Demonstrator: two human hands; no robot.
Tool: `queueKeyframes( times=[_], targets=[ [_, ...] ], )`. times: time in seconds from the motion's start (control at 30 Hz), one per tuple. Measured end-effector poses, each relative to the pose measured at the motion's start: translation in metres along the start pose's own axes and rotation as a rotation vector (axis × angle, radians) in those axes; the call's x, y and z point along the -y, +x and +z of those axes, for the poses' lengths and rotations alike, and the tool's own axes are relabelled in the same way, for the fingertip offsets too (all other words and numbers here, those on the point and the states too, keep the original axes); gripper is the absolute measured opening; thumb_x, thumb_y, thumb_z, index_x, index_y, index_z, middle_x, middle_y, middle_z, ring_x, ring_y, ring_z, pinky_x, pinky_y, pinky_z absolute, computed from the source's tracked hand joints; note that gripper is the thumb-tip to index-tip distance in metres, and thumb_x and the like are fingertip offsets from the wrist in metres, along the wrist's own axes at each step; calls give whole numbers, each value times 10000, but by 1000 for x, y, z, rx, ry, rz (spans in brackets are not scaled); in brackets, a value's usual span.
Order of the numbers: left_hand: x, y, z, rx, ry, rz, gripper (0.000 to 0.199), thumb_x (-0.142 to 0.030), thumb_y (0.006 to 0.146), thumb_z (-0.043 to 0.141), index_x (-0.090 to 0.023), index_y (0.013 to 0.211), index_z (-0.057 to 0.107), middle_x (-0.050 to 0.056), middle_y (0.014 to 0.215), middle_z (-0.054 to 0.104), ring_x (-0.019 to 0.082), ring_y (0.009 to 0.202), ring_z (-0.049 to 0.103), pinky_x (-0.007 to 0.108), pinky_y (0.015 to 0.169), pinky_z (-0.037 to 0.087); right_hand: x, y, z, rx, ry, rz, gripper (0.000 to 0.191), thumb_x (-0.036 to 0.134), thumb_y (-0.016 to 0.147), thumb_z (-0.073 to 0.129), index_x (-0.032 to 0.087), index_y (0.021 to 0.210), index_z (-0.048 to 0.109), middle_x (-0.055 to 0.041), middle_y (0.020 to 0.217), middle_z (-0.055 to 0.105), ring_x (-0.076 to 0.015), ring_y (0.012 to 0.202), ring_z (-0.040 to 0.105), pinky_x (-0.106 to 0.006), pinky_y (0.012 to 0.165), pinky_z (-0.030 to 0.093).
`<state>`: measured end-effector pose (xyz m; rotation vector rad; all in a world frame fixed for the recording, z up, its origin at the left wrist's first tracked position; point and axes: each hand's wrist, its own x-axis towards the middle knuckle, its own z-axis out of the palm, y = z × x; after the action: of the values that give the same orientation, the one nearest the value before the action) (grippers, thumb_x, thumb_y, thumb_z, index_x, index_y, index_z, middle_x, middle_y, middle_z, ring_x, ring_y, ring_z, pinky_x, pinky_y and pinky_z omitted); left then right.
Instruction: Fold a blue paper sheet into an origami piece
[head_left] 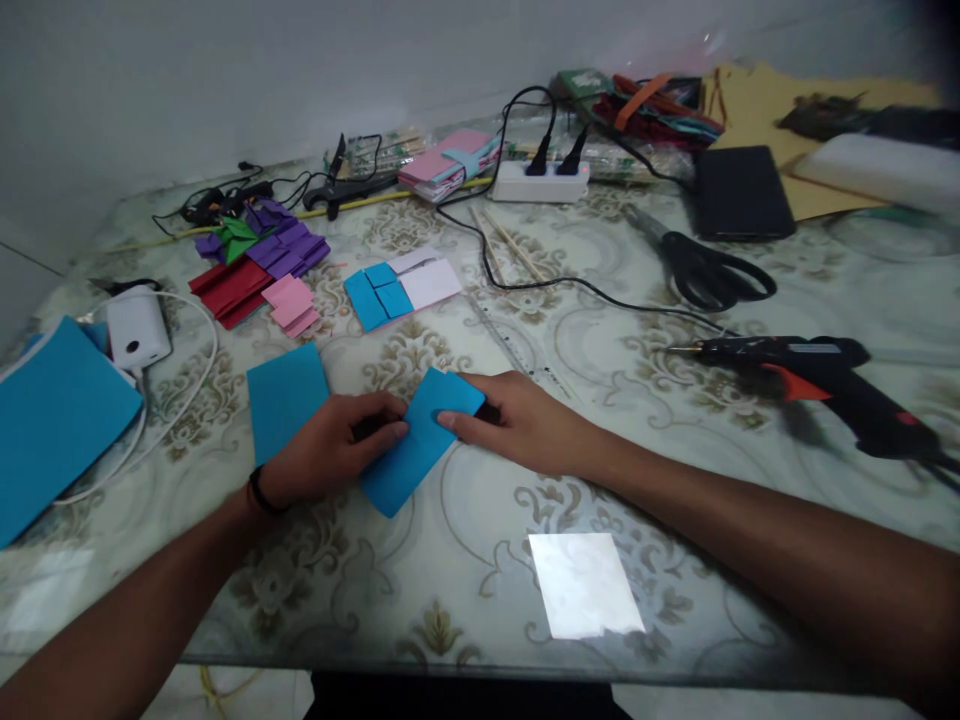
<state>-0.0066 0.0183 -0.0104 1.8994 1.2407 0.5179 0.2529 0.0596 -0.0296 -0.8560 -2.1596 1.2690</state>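
Note:
A blue paper piece (420,445) is held between both hands above the patterned table, tilted with its upper end to the right. My left hand (337,440) pinches its left edge between thumb and fingers. My right hand (514,420) grips the upper right part, thumb on top and fingers behind. Another blue paper piece (289,390) lies flat beside my left hand, partly covered by it. Beyond the hands sits a small card of blue and white folded paper (401,288). A clear ruler (510,345) lies just past my right hand.
Larger blue sheets (60,430) and a white device (139,328) with a cable are at left. Folded colored papers (259,255) lie behind. At right are scissors (709,272), a glue gun (832,375) and a black phone (744,193); a power strip (541,184) stands behind.

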Motion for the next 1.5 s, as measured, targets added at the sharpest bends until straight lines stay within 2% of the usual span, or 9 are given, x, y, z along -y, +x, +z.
queueKeyframes(
  times=[0.47, 0.77, 1.1, 1.5],
  targets=[
    [1, 1, 0, -4, 0, 18, 234, -382, 1011, 630, -178, 1040, 741, 17, 868, 760, 141, 715, 639, 244, 634, 488, 1, 0, -1, -3, 3, -9, 359, 482, 1006, 598, 159, 854, 637, 30, 680, 575, -86, 602, 482, -214, 586, 379],
    [-1, 1, -1, 5, 3, 18, 237, -380, 1014, 625, -179, 1050, 745, 19, 914, 771, 144, 771, 658, 241, 685, 506, 1, 0, -1, -3, 2, -12, 352, 469, 1004, 604, 155, 852, 643, 31, 684, 577, -84, 605, 475, -217, 607, 381],
    [-1, 1, 0, 9, 13, 14, 257, -398, 1019, 621, -179, 1049, 751, 15, 872, 759, 136, 717, 628, 238, 635, 481, 1, -1, -1, -3, -13, -19, 366, 483, 1010, 589, 160, 841, 624, 41, 645, 536, -83, 589, 459, -228, 598, 356],
    [0, 1, -1, 13, 6, 0, 254, -400, 1011, 625, -187, 1066, 752, 11, 895, 763, 142, 741, 638, 246, 654, 486, 1, 0, -1, 5, -17, 0, 361, 483, 1005, 587, 168, 830, 608, 37, 649, 550, -90, 595, 475, -231, 604, 361]
  ],
)
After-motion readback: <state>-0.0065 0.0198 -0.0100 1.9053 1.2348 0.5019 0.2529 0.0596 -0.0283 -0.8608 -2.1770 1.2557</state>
